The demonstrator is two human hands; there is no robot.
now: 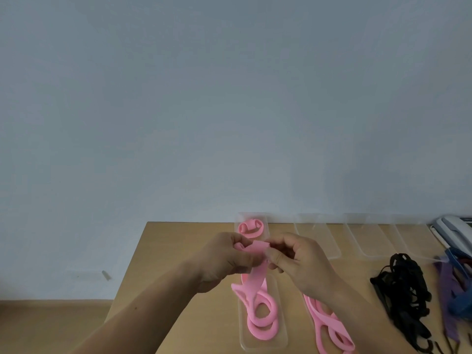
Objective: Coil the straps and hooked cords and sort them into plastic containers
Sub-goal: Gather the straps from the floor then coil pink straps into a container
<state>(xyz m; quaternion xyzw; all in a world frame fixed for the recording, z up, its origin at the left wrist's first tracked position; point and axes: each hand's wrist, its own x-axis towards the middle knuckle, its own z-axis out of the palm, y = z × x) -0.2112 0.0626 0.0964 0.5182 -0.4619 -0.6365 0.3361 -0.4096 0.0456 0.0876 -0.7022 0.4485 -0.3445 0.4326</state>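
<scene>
Both hands hold one pink strap (258,279) above the wooden table (178,241). My left hand (224,259) grips the strap's rolled end, and my right hand (296,259) pinches the same end from the right. The strap's loose loops hang down onto a clear plastic lid or tray (281,338). A coiled pink strap (250,228) lies in a clear container (265,235) at the table's back edge. A second loose pink strap (329,328) lies to the right, partly under my right forearm.
Several clear containers (319,236) line the back edge. A heap of black hooked cords (401,290) lies at the right, with purple and blue cords (452,290) beyond it. A white telephone (454,231) sits in the far right corner. The table's left edge drops to the floor.
</scene>
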